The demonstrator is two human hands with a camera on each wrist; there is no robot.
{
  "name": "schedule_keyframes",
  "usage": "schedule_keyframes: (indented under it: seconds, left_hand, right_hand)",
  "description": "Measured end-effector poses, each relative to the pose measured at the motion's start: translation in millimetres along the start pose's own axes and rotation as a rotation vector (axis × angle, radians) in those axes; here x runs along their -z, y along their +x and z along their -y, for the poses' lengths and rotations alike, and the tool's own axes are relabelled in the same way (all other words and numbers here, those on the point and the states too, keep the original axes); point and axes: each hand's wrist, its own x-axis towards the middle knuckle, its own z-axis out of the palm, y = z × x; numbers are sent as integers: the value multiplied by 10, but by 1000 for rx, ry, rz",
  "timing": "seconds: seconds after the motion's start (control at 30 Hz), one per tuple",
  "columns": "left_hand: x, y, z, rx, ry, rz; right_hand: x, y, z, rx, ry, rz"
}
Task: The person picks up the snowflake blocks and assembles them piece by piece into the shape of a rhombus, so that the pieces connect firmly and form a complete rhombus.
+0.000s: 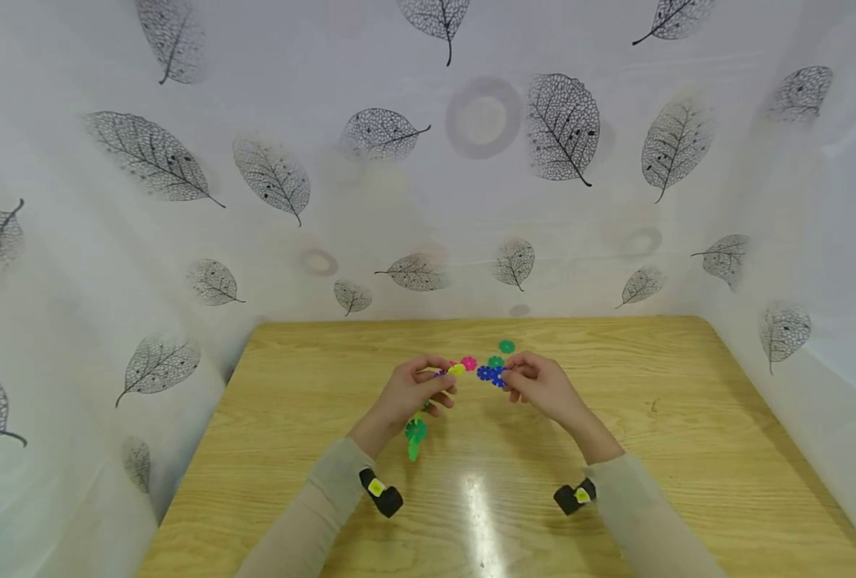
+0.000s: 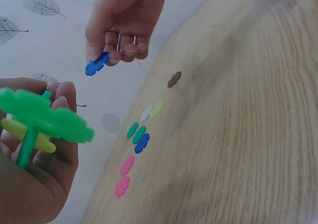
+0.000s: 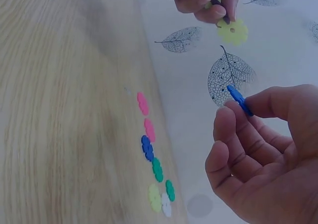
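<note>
My left hand (image 1: 413,393) grips a chain of notched plastic snowflake discs. A yellow disc (image 3: 233,32) sticks out past the fingertips, fitted to a dark purple one. At the lower end a bright green disc (image 2: 44,114) and a darker green disc (image 1: 415,429) hang below the palm. Between thumb and forefinger my right hand (image 1: 544,387) pinches a single blue snowflake disc (image 3: 238,100). That disc is held up above the table, with a gap between it and the yellow disc.
On the wooden table (image 1: 659,401) lie loose discs toward the far side: pink ones (image 3: 143,104), a blue one (image 3: 147,148), green ones (image 3: 157,169), a yellow one (image 3: 154,197), a white one (image 3: 166,205) and a brown one (image 2: 174,79). Behind hangs a leaf-print curtain (image 1: 428,201).
</note>
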Motion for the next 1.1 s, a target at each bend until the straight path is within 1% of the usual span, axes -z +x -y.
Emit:
schedule_keyframes:
  seconds: [0.13, 0.23, 0.37, 0.57, 1.1]
  left_hand:
    - [-1, 0, 0, -1, 6, 20]
    - [-2, 3, 7, -13, 14, 30]
    - [-3, 10, 21, -24, 17, 38]
    - [-14, 13, 15, -18, 25, 47]
    - [-35, 43, 24, -10, 81, 30]
  right_hand:
    - [-10, 5, 55, 18, 0, 2]
    - [-16, 7, 86, 26, -5, 1]
    - [-29, 13, 116, 25, 10, 3]
    - [-63, 28, 169, 19, 26, 10]
    - [-145, 80, 284, 27, 15, 8]
